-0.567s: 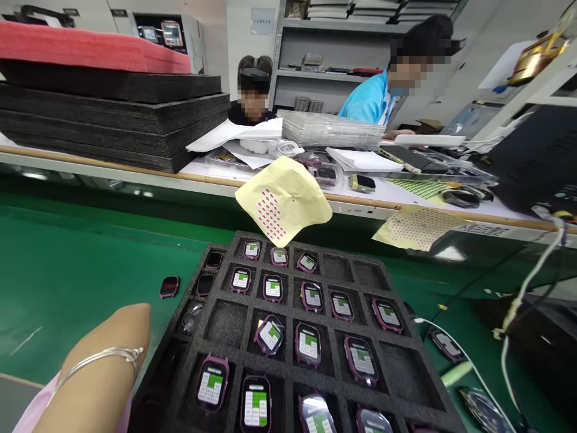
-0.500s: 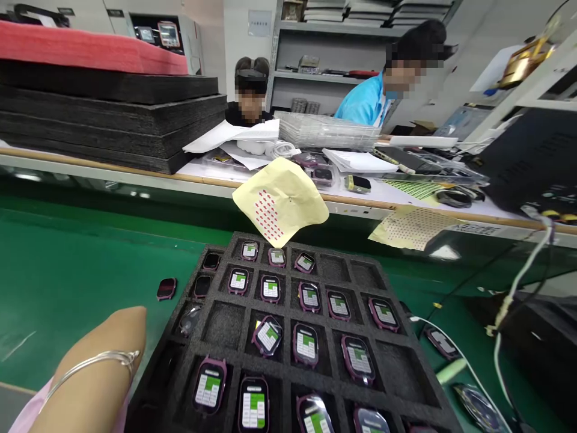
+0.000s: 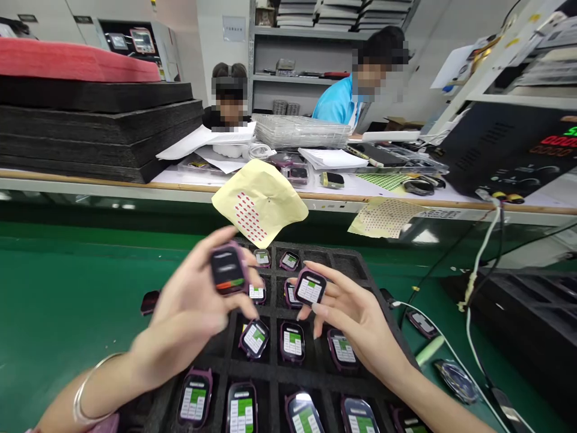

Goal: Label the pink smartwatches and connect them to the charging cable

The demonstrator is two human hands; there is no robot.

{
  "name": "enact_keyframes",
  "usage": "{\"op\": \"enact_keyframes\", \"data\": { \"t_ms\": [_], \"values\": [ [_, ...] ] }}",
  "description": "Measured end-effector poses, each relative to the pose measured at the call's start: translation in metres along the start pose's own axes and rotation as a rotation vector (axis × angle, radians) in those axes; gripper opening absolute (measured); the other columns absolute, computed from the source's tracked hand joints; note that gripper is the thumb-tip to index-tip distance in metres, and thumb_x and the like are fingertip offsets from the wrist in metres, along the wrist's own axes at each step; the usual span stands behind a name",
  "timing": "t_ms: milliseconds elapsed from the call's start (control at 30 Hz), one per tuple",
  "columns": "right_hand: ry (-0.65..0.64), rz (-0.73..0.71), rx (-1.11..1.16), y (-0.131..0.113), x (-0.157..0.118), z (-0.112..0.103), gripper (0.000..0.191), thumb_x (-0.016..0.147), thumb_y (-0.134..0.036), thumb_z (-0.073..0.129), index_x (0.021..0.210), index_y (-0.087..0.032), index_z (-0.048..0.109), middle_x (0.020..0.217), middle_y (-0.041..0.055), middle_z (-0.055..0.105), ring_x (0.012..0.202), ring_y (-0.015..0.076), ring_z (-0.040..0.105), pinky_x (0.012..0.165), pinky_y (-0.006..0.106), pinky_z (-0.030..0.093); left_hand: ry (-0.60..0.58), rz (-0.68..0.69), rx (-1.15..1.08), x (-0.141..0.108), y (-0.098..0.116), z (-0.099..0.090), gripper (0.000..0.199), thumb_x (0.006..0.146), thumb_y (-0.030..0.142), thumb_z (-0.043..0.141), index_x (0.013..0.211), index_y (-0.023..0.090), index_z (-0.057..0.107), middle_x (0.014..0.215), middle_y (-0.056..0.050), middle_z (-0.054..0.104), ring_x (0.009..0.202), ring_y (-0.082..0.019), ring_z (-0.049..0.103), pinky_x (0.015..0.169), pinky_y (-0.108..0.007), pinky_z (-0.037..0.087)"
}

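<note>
Purple rims the dark-screened watch point(image 3: 228, 269) gripped in the left hand point(image 3: 187, 304) and the green-and-white-screened watch point(image 3: 311, 287) pinched by the right hand point(image 3: 356, 307), both held over a black foam tray point(image 3: 271, 374) of more watches point(image 3: 293, 341) on the green worktop point(image 3: 103, 300)

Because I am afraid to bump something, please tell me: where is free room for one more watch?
The widest free patch is the green table, bordered by the left hand, the dark watch and the bench. Two back-right slots of the tray also look free. Crowded: right of the tray, with another watch, cables and a green stick.
</note>
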State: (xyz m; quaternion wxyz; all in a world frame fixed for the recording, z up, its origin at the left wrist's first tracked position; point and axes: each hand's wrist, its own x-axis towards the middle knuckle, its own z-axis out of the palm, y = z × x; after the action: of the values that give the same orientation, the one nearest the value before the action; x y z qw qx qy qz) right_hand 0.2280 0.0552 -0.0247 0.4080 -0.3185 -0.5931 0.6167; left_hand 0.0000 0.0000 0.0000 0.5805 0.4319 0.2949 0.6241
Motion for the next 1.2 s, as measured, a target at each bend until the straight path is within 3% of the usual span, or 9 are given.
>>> {"op": "enact_keyframes", "data": {
  "t_ms": [133, 267, 433, 567, 700, 933, 1200],
  "values": [
    [0.005, 0.029, 0.003, 0.002, -0.002, -0.001, 0.049, 0.082, -0.018, 0.06, 0.13, -0.018, 0.049, 0.097, 0.0108, 0.067, 0.074, 0.0206, 0.066, 0.048, 0.026, 0.053, -0.071, -0.207, -0.038, 0.019, -0.037, 0.006, 0.059, 0.074, 0.015, 0.071, 0.128, 0.02, 0.047, 0.101, -0.009, 0.06, 0.085, -0.021, 0.061, 0.064, -0.03, 0.056],
    [0.002, 0.035, -0.008, 0.007, 0.0, -0.002, 0.047, 0.083, -0.019, 0.061, 0.129, -0.019, 0.05, 0.095, 0.01, 0.067, 0.073, 0.0198, 0.065, 0.048, 0.025, 0.052, -0.157, -0.23, 0.019, 0.02, -0.059, 0.006, 0.053, 0.08, 0.018, 0.066, 0.129, 0.02, 0.044, 0.094, -0.007, 0.058, 0.078, -0.017, 0.061, 0.059, -0.027, 0.057],
    [0.129, 0.001, -0.152, 0.008, 0.001, -0.001, 0.038, 0.085, -0.031, 0.064, 0.12, -0.018, 0.056, 0.07, 0.0032, 0.063, 0.055, 0.0154, 0.059, 0.039, 0.021, 0.046, -0.205, -0.2, -0.007, 0.013, -0.061, 0.003, 0.062, 0.077, 0.012, 0.069, 0.132, 0.025, 0.042, 0.105, -0.008, 0.057, 0.09, -0.019, 0.06, 0.076, -0.035, 0.057],
    [0.212, 0.004, -0.238, 0.006, 0.001, 0.0, 0.032, 0.083, -0.032, 0.067, 0.111, -0.018, 0.061, 0.066, 0.0026, 0.062, 0.044, 0.011, 0.051, 0.034, 0.019, 0.038, -0.226, -0.176, -0.021, 0.011, -0.063, 0.003, 0.056, 0.08, 0.015, 0.065, 0.131, 0.024, 0.043, 0.106, -0.009, 0.058, 0.094, -0.021, 0.059, 0.079, -0.038, 0.057],
    [0.146, -0.014, -0.203, 0.002, -0.002, -0.001, 0.034, 0.086, -0.032, 0.064, 0.117, -0.018, 0.059, 0.064, 0.0026, 0.062, 0.048, 0.0128, 0.054, 0.038, 0.021, 0.041, -0.225, -0.154, -0.018, 0.011, -0.063, 0.003, 0.048, 0.086, 0.018, 0.059, 0.13, 0.023, 0.043, 0.105, -0.009, 0.058, 0.096, -0.021, 0.059, 0.078, -0.037, 0.058],
    [0.004, 0.032, -0.106, 0.0, -0.007, -0.001, 0.049, 0.084, -0.024, 0.065, 0.13, -0.021, 0.05, 0.095, 0.0106, 0.067, 0.072, 0.021, 0.065, 0.049, 0.027, 0.053, -0.173, -0.135, 0.014, 0.014, -0.062, 0.001, 0.039, 0.091, 0.021, 0.052, 0.129, 0.019, 0.043, 0.097, -0.009, 0.059, 0.088, -0.02, 0.062, 0.066, -0.031, 0.06],
    [0.036, 0.02, -0.113, 0.0, -0.005, 0.0, 0.047, 0.083, -0.021, 0.066, 0.128, -0.02, 0.052, 0.09, 0.009, 0.069, 0.07, 0.02, 0.066, 0.049, 0.026, 0.054, -0.208, -0.117, -0.048, 0.01, -0.064, 0.0, 0.063, 0.079, 0.006, 0.063, 0.134, 0.025, 0.038, 0.11, -0.008, 0.055, 0.098, -0.02, 0.06, 0.082, -0.034, 0.057]
  ]
}}
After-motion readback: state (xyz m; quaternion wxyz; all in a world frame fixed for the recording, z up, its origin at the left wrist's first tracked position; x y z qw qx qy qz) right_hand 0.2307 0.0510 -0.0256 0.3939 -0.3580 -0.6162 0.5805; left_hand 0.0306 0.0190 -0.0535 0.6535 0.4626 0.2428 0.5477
